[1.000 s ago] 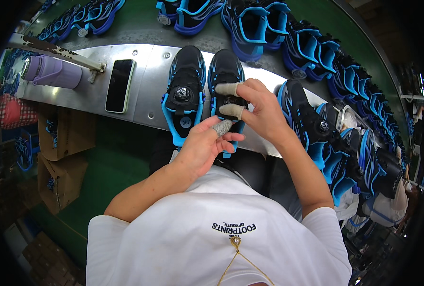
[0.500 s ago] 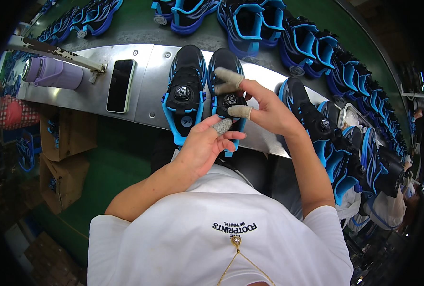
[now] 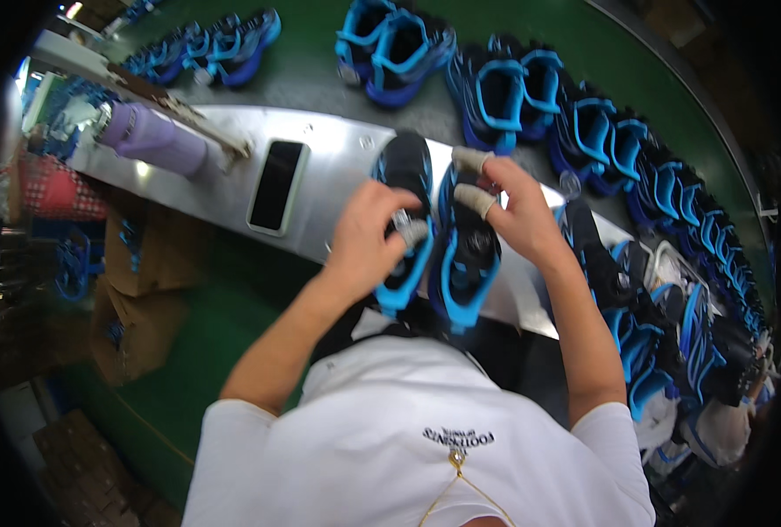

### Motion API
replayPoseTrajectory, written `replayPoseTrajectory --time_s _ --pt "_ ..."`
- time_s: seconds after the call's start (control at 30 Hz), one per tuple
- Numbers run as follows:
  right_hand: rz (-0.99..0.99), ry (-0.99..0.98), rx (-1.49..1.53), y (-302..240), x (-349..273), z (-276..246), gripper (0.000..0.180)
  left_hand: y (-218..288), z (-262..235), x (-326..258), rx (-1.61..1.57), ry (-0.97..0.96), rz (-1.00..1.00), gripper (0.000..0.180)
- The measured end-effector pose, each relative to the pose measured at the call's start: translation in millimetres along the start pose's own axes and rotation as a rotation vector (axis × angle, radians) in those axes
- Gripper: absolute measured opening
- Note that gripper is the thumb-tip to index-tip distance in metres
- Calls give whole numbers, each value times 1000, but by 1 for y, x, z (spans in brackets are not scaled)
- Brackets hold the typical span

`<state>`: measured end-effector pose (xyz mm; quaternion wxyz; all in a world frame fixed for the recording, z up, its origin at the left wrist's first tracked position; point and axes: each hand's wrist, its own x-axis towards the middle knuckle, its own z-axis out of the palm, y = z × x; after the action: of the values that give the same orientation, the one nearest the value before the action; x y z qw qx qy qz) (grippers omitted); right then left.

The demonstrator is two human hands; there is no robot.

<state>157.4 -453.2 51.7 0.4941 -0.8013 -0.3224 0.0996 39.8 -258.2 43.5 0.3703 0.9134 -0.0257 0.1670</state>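
Two black and blue sneakers lie side by side on the metal ledge, toes pointing away from me. My left hand (image 3: pixel 368 235) is over the left sneaker (image 3: pixel 405 167), its thumb and fingers closed around the round dial (image 3: pixel 400 220) on the tongue. A grey cover wraps the thumb. My right hand (image 3: pixel 515 211) is beside the right sneaker (image 3: pixel 462 303), next to its upper. Its thumb and forefinger, both in beige covers, are apart. The dial (image 3: pixel 479 241) on that sneaker shows below the thumb. Motion blurs some detail.
A phone (image 3: pixel 279 187) and a purple bottle (image 3: pixel 164 140) rest on the metal ledge (image 3: pixel 333 140) at left, by a chipped metal bar (image 3: pixel 149 88). Rows of similar sneakers (image 3: pixel 498 97) stand beyond. More sneakers (image 3: pixel 641 351) are piled at right. Cardboard boxes (image 3: pixel 140 329) sit lower left.
The whole view has shifted. My left hand has moved from the right sneaker to the left sneaker's dial. My right hand has moved off the right sneaker's dial toward its side.
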Motion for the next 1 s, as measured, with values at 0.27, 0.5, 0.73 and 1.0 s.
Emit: replayPoseTrajectory --time_s 0.27,0.5,0.73,1.0 --pt "-236 -99 -159 33 66 34 41 1 -4 1 -23 -108 -113 46" --pt "-139 -182 -298 47 75 38 41 -4 -16 12 -294 -304 -95 48" --pt "-100 -208 -264 48 72 40 42 -20 -16 16 -536 -439 -268 44" --pt "-69 -203 -237 51 70 40 40 -32 -4 15 -553 -417 -240 46"
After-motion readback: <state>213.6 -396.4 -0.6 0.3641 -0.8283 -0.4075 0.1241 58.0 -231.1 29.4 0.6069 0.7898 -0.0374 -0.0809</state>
